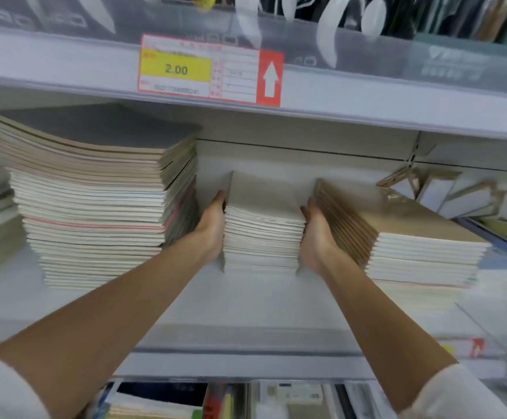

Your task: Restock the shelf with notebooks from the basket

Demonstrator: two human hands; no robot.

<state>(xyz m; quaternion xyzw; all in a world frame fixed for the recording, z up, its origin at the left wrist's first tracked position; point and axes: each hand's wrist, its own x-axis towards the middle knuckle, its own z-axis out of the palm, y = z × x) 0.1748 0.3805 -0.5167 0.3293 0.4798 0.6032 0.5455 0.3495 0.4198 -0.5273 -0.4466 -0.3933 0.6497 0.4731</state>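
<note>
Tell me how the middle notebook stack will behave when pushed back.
The middle notebook stack is loose thin books, so it would probably shear unless squeezed, as the left hand and right hand press its sides. Likely heavy for its footprint. It should slide easily on the smooth shelf.
</note>
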